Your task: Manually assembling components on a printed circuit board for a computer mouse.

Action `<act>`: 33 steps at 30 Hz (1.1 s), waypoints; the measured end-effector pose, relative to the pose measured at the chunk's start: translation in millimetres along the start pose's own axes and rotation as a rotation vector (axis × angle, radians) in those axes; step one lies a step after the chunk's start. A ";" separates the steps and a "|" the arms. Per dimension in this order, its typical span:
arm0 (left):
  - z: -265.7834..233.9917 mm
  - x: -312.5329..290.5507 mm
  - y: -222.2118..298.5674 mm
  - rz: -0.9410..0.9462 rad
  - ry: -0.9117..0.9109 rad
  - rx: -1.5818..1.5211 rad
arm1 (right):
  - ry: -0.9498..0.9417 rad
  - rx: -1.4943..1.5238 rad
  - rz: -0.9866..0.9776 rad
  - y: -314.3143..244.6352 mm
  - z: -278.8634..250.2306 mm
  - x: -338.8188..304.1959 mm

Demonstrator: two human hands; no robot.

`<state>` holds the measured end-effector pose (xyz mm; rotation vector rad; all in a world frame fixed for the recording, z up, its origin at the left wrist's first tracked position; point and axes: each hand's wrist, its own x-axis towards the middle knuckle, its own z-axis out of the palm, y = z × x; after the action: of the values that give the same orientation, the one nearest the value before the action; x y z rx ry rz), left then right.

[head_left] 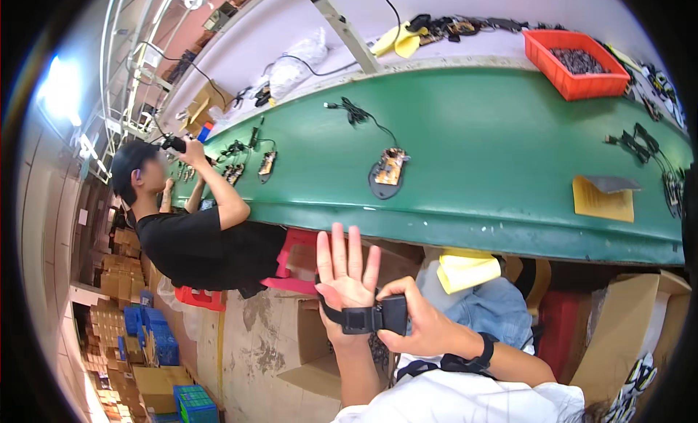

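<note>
My left hand (pixel 346 277) is held palm up with its fingers stretched out and nothing in it. Around its wrist runs a black strap (pixel 356 320) with a small black box-shaped device (pixel 393 314) on it. My right hand (pixel 422 317) pinches that device between thumb and fingers from the right side. A second black band (pixel 480 354) circles my right wrist. Beyond both hands, on the green bench (pixel 472 161), lies a circuit board on a dark oval base (pixel 387 174) with a black cable (pixel 356 114) running from it.
A person in black (pixel 196 237) works along the bench at the left. A red bin of small dark parts (pixel 611 86) stands at the far right. Yellow sheets (pixel 603 199) lie on the bench. Below are cardboard boxes (pixel 618 336), a pink stool (pixel 294 259) and yellow cloth (pixel 465 269).
</note>
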<state>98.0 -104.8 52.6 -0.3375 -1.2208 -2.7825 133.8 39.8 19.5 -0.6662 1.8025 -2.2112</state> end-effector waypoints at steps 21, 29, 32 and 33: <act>-17.1 96.7 -15.3 0.196 0.495 0.284 | 0.089 -0.218 -0.043 11.7 33.3 -10.3; -14.5 103.0 -30.8 0.515 0.425 0.612 | 0.063 -0.039 0.172 13.2 28.5 -14.9; 7.7 99.9 -32.4 0.212 0.496 -0.072 | 0.085 -0.103 -0.066 32.3 16.2 -24.0; -1.5 101.3 -21.0 0.138 0.402 -0.305 | -0.047 0.054 0.131 25.1 16.9 -27.4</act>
<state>-4.1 -90.5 60.3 0.1161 -0.6616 -2.7279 162.8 31.3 -8.0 -0.5666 1.7062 -2.1328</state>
